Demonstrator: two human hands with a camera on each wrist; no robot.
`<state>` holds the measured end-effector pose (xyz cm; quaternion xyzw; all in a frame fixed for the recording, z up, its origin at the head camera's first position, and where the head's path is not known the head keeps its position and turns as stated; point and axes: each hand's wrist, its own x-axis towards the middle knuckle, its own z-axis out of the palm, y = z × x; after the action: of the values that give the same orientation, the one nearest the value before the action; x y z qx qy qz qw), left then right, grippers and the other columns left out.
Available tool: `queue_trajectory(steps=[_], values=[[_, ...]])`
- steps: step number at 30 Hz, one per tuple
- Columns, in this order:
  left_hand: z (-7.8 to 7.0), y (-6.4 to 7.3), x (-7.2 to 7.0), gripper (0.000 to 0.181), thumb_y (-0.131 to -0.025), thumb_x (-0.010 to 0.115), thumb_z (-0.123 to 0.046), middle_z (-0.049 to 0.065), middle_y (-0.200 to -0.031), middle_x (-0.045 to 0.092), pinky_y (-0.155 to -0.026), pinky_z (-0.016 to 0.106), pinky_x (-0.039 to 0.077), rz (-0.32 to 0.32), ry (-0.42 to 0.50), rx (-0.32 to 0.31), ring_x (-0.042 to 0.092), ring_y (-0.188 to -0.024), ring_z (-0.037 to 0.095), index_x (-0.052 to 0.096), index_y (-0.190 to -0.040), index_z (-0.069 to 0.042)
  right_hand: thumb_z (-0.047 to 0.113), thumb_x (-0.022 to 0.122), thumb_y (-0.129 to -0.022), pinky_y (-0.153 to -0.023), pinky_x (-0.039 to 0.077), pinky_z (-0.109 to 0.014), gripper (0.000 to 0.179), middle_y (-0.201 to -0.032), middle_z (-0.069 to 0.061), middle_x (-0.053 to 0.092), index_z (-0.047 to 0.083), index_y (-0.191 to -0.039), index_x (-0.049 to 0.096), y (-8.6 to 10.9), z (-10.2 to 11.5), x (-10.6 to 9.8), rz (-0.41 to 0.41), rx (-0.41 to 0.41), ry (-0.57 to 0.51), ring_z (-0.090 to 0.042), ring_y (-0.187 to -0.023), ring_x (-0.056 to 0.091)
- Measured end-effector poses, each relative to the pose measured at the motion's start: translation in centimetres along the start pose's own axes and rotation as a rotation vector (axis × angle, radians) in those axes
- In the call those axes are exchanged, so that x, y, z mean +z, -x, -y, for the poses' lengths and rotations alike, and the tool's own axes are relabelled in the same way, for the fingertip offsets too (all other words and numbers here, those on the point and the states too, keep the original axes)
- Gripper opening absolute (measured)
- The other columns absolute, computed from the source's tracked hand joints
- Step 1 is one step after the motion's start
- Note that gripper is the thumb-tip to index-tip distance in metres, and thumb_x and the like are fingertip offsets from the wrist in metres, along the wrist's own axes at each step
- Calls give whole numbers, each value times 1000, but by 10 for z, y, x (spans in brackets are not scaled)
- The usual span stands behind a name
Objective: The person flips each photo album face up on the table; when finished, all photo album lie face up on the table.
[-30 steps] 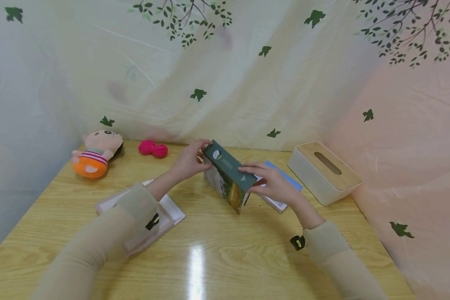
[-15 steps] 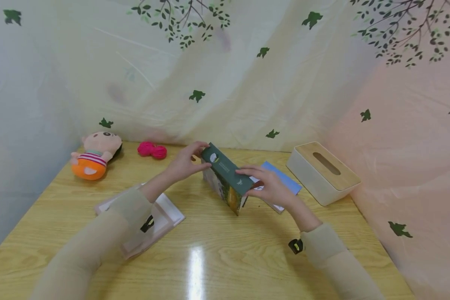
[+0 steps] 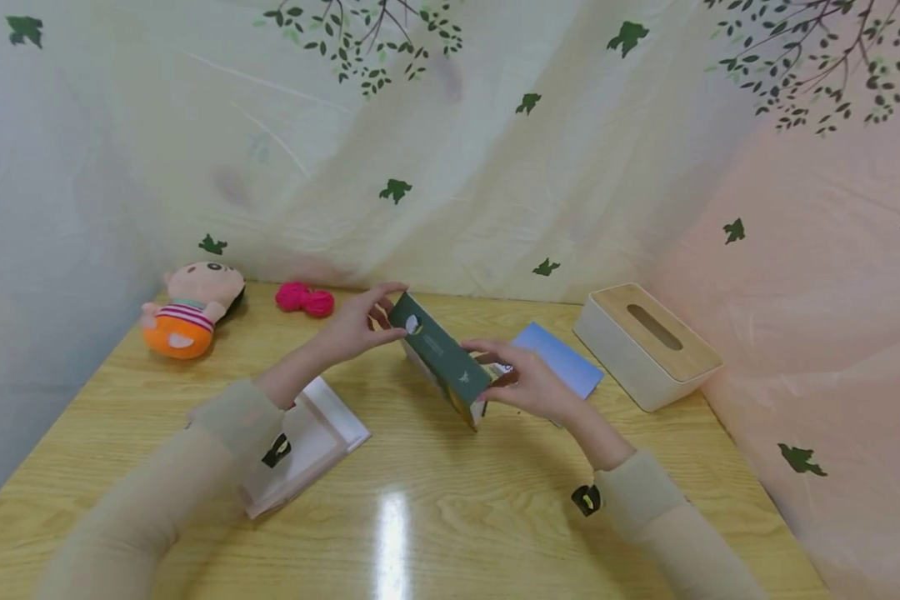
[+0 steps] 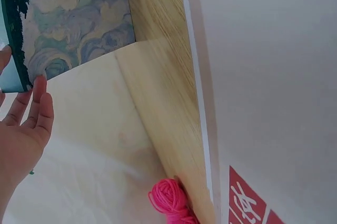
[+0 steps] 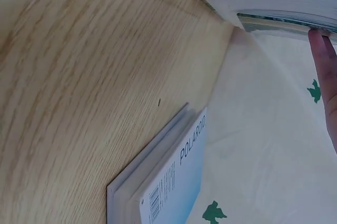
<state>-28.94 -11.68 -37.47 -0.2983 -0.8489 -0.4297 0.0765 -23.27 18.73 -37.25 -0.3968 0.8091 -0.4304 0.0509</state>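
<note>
Two lines of writing stand out: "POLAROID" beside a barcode on the edge of the blue book [image 3: 566, 367], and white script on the red patches of the pale case [image 4: 274, 103], too cut off to read. The green book [image 3: 441, 348] has small pale lettering on its spine, also unreadable. It is held spine up over the middle of the wooden table [image 3: 450, 533], between case and blue book; I cannot tell whether its lower corner touches the wood. Tabletop stretches from it toward the person; the tissue box [image 3: 615, 354] sits by the right edge, the pink yarn [image 3: 305, 300] by the back. The left hand [image 3: 354, 327] pinches the spine's far end, the right hand [image 3: 528, 379] its near end, thumbs and fingers parted by the book's thickness.
</note>
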Motion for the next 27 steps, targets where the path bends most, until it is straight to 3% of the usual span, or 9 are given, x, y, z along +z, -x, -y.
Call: queue_trajectory(steps=[5, 14, 19, 23, 25, 27], values=[[-1, 6, -5, 64, -81, 75, -14, 13, -95, 60, -67, 31, 54, 37, 31, -28, 63, -76, 21, 44, -136, -13, 4, 75, -78, -76, 56, -30, 63, -136, -11, 52, 5, -135, 48, -2, 1, 5, -5, 0, -42, -28, -117, 57], [2, 15, -5, 61, -78, 77, -10, 19, -99, 60, -76, 42, 55, 33, 111, -62, 64, -77, 27, 45, -130, -9, 11, 79, -76, -73, 57, -30, 58, -126, -5, 61, 12, -129, 56, -5, 2, 15, 28, -20, -4, -21, -113, 59], [-15, 21, -7, 60, -77, 75, -1, 26, -99, 57, -80, 51, 53, 21, 167, -50, 64, -78, 35, 45, -129, -1, 20, 78, -78, -76, 56, -30, 59, -126, -2, 61, 19, -131, 55, -4, 4, 16, 47, -25, 50, -21, -112, 60], [-27, 26, -10, 58, -77, 74, 2, 26, -100, 56, -82, 52, 52, 26, 184, -45, 64, -79, 35, 44, -127, 1, 27, 77, -79, -79, 56, -37, 61, -129, -2, 59, 20, -134, 52, -4, 2, 19, 75, -43, 64, -25, -114, 58], [-26, 27, -10, 57, -77, 74, 2, 26, -101, 55, -82, 51, 52, 27, 200, -54, 65, -79, 34, 44, -126, 1, 28, 76, -79, -80, 56, -40, 61, -130, -2, 58, 19, -135, 52, -3, 1, 20, 81, -51, 64, -26, -116, 57], [-14, 27, -6, 57, -77, 76, -2, 23, -100, 56, -80, 46, 54, 26, 210, -60, 66, -78, 30, 45, -124, -3, 27, 76, -80, -80, 56, -41, 61, -132, -1, 57, 19, -135, 51, -3, -1, 22, 84, -50, 67, -25, -116, 57]])
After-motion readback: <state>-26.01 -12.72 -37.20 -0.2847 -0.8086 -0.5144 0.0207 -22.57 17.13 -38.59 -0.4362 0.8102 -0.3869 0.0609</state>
